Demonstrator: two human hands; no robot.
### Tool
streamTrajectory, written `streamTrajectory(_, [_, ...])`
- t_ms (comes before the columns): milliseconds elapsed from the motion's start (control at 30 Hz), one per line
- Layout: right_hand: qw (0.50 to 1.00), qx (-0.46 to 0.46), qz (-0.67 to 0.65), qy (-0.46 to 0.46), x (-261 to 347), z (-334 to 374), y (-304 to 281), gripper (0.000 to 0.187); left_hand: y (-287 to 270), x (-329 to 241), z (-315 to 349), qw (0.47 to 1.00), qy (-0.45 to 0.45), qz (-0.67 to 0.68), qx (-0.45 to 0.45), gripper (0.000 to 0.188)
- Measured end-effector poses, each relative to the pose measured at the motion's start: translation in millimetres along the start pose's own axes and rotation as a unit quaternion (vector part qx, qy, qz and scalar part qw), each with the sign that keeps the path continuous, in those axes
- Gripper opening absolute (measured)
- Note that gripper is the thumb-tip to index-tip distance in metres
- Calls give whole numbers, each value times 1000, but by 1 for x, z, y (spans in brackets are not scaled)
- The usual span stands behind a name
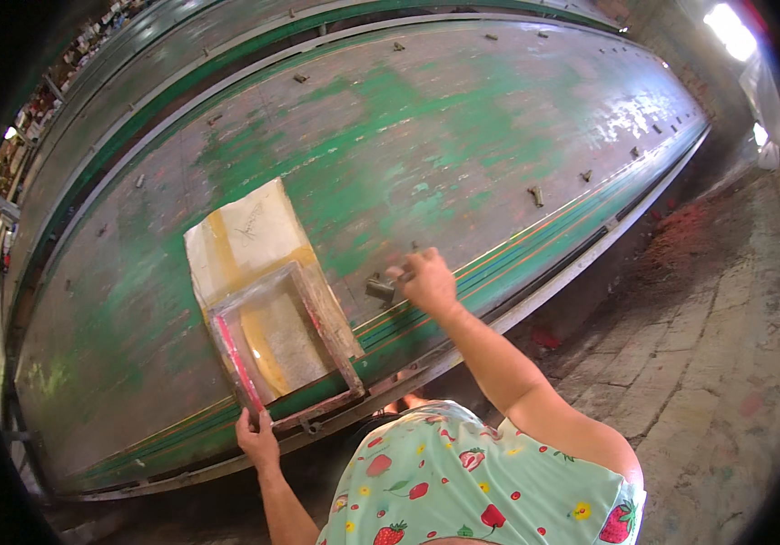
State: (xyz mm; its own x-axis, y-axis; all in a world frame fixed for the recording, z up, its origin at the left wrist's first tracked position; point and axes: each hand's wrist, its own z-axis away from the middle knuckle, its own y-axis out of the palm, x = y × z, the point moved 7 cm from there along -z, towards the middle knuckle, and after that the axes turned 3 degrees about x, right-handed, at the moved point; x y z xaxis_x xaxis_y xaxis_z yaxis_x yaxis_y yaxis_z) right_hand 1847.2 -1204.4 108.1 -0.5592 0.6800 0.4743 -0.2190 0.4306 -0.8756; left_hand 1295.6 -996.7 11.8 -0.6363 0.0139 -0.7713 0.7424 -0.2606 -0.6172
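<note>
A wooden screen printing frame (325, 329), with a red strip on its left side, lies near the long table's front edge. My left hand (258, 440) is closed on the frame's near left corner. Beneath and beyond the frame is a white sheet (258, 222) with yellowish tape bands. To the right of the frame, my right hand (428, 280) is over the table with its fingers bent together. What those fingers hold, if anything, I cannot make out. Just left of them a short dark metal fitting (379, 288) sits on the table.
The long table (463, 136) has a worn green and grey top. Several small metal fittings, one a larger piece (536, 195), stand along both long sides. A metal rail (535, 304) runs along the front edge. Another long table (108, 118) lies beyond. Brick floor (681, 363) is at right.
</note>
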Motion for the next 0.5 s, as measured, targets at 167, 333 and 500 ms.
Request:
streamTrajectory(167, [989,50,84,-107,42,20,16,41,2,-18,-25,993,89,-62,42,41])
streamTrajectory(333, [988,59,87,-116,29,17,21,31,-20,-34,-57,992,64,106,19,32])
streamTrajectory(500, [995,40,68,-55,-13,17,-2,27,-2,-102,-70,989,134,2,60,26])
